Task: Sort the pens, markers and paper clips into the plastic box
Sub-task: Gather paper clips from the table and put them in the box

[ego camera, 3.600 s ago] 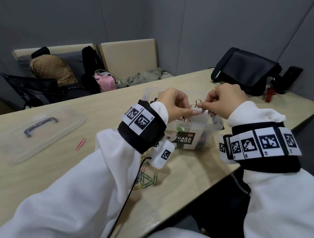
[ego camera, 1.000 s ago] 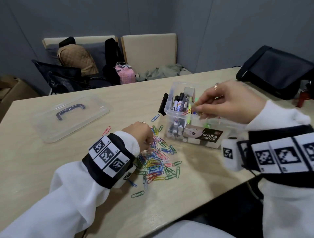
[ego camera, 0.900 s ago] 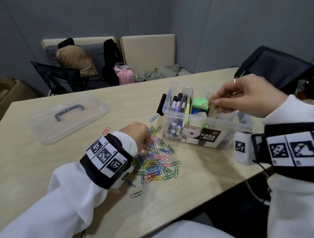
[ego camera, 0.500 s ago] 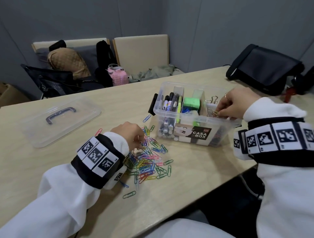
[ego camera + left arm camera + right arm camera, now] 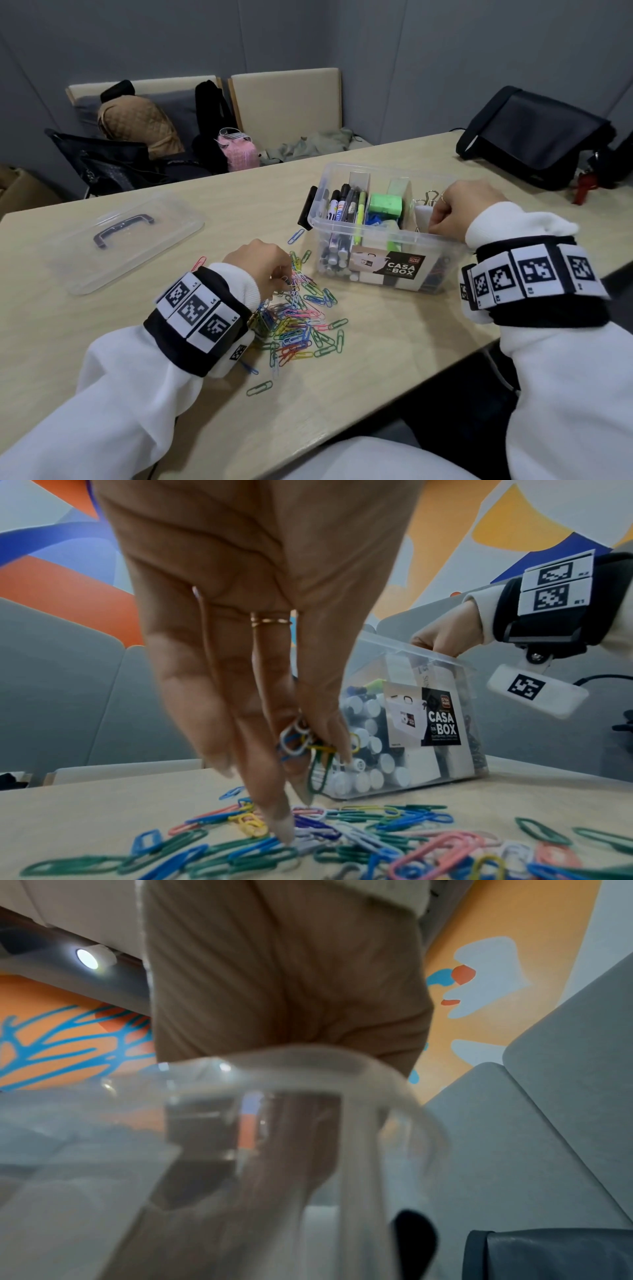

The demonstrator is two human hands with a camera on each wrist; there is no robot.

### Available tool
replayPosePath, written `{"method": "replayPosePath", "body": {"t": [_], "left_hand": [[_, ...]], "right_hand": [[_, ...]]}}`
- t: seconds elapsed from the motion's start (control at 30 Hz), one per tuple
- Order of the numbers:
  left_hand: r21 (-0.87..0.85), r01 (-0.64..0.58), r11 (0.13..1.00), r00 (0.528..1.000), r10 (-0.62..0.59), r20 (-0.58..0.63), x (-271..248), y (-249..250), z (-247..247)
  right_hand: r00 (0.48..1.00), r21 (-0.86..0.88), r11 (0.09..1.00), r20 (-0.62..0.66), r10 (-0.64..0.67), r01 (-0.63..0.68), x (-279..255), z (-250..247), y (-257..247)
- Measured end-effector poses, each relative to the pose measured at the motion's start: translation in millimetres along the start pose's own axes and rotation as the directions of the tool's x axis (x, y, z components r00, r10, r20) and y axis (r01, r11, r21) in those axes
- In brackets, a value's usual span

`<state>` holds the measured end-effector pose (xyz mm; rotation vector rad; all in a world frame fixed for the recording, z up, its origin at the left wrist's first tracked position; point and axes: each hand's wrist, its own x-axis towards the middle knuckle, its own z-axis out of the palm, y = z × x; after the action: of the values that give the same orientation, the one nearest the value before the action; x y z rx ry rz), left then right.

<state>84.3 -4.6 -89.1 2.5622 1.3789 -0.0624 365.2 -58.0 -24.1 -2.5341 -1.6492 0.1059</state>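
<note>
A clear plastic box (image 5: 383,233) stands mid-table, with pens and markers (image 5: 342,212) upright in its left compartment and a green block (image 5: 385,205) in the middle. A heap of coloured paper clips (image 5: 301,325) lies in front of it on the left. My left hand (image 5: 287,279) is down on the heap. In the left wrist view the left hand (image 5: 308,750) pinches several paper clips between thumb and fingers above the heap (image 5: 359,837). My right hand (image 5: 442,219) reaches into the box's right compartment, fingers curled downward. Its fingertips are hidden, and the right wrist view shows only the palm (image 5: 284,1001) behind the blurred rim (image 5: 356,1074).
The box's clear lid (image 5: 126,240) lies at the far left. A black bag (image 5: 534,137) and a red item (image 5: 584,185) sit at the far right. Stray clips lie apart: pink (image 5: 198,263), blue (image 5: 295,236), green (image 5: 259,389). The table edge runs near my body.
My right hand carried clips over the box and dropped into its right compartment. My left hand stayed on the heap, gathering clips.
</note>
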Motion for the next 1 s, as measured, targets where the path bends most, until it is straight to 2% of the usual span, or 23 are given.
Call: {"method": "replayPosePath", "body": {"t": [0.17,0.3,0.37,0.43,0.53,0.6,0.63,0.73,0.77,0.87,0.93,1.0], "left_hand": [[-0.018,-0.097,0.995,0.994,0.096,-0.045,-5,5,0],[-0.097,-0.282,0.955,0.959,0.281,-0.023,-14,29,-16],[-0.130,-0.410,0.903,0.911,0.399,-0.100,-16,49,-33],[-0.127,-0.508,0.852,0.854,0.480,-0.200,-10,70,-48],[-0.177,-0.567,0.804,0.798,0.483,-0.362,10,101,-62],[-0.246,-0.607,0.756,0.752,0.446,-0.486,27,119,-64],[-0.301,-0.616,0.728,0.745,0.415,-0.522,35,126,-62],[-0.515,-0.590,0.623,0.792,0.320,-0.520,60,144,-55],[-0.541,-0.573,0.616,0.806,0.304,-0.508,67,147,-51],[-0.524,-0.497,0.692,0.856,0.291,-0.427,87,147,-35],[-0.466,-0.463,0.754,0.868,0.277,-0.412,96,144,-25],[-0.460,-0.461,0.759,0.867,0.273,-0.417,98,142,-20]], "right_hand": [[1.000,0.025,1.000,0.016,0.003,-0.004,4,-4,4],[0.991,0.085,0.994,-0.108,0.074,-0.065,5,-10,11],[0.974,0.130,0.986,-0.186,0.129,-0.106,5,-10,17],[0.971,0.166,0.978,-0.182,0.155,-0.125,6,-8,23],[0.985,0.216,0.971,-0.115,0.127,-0.100,11,-1,31],[0.987,0.239,0.968,-0.120,0.110,-0.079,13,1,34],[0.987,0.248,0.966,-0.125,0.104,-0.071,14,2,35],[0.985,0.277,0.959,-0.138,0.099,-0.058,16,3,39],[0.985,0.283,0.958,-0.142,0.096,-0.053,16,3,40],[0.986,0.312,0.949,-0.141,0.085,-0.037,18,4,43],[0.987,0.333,0.942,-0.135,0.089,-0.040,20,5,45],[0.987,0.341,0.939,-0.131,0.098,-0.048,21,6,46]]}}
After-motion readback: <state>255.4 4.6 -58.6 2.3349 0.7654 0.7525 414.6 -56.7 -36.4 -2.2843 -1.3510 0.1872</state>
